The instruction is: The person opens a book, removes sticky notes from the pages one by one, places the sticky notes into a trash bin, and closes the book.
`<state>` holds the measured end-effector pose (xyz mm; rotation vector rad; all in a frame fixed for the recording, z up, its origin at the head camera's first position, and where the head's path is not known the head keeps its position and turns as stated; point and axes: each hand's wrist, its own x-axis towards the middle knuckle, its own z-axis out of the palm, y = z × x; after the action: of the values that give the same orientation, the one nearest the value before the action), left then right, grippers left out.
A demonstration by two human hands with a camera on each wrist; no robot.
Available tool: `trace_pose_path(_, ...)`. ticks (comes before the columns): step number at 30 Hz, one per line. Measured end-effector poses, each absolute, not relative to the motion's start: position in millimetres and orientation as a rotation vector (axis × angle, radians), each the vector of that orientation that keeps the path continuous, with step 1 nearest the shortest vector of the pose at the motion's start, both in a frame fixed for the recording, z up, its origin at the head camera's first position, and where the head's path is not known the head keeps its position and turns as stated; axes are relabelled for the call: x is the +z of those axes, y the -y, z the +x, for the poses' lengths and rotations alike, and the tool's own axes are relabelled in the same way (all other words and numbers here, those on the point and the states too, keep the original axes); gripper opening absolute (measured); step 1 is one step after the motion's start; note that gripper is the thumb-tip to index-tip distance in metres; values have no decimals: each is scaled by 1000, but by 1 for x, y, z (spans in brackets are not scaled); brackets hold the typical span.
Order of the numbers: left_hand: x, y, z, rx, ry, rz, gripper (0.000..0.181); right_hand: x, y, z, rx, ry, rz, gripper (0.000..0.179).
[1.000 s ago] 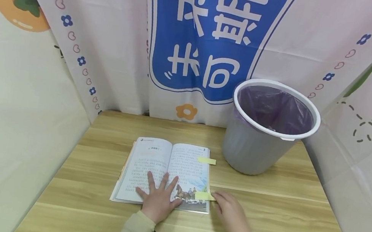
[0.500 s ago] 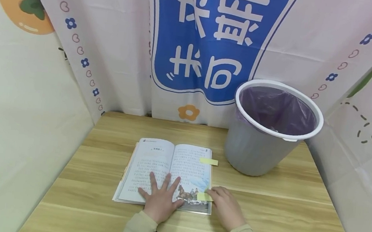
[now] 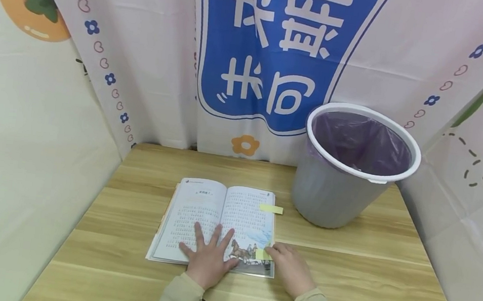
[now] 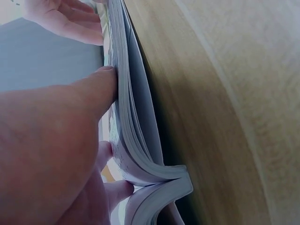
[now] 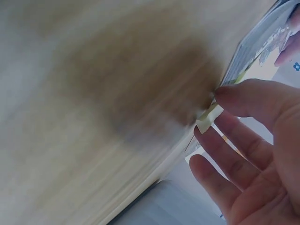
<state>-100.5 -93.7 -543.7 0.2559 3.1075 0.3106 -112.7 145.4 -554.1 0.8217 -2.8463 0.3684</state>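
Observation:
An open book (image 3: 201, 201) lies on the wooden table, its right page printed with a horse cart picture. My left hand (image 3: 207, 264) rests on the lower pages, fingers spread across the fold; in the left wrist view its thumb (image 4: 91, 91) presses near the page edge. At the book's right edge my right hand (image 3: 292, 270) pinches the lower yellow sticky note (image 3: 260, 254) between thumb and fingertips. The right wrist view shows that note's free end (image 5: 208, 119) jutting past the pages beside the thumb. Higher up, another yellow sticky note (image 3: 271, 209) sticks out from the same page.
Behind and right of the book stands a grey bin (image 3: 330, 195) with a white rim and purple liner. A printed curtain (image 3: 163, 87) closes off the table's back, and pale fabric panels flank both sides. Wood surface (image 3: 371, 269) extends right of the book.
My right hand has slid slightly left along the lower sticky note, its fingertips now over the page edge and covering more of the note. The left hand stays on the pages.

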Motion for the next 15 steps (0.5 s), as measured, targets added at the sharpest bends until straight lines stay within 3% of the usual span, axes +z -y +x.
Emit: trace_pose_path(15, -542, 94, -101, 309, -3094, 254, 76, -554, -146, -116, 347, 2840, 847, 47)
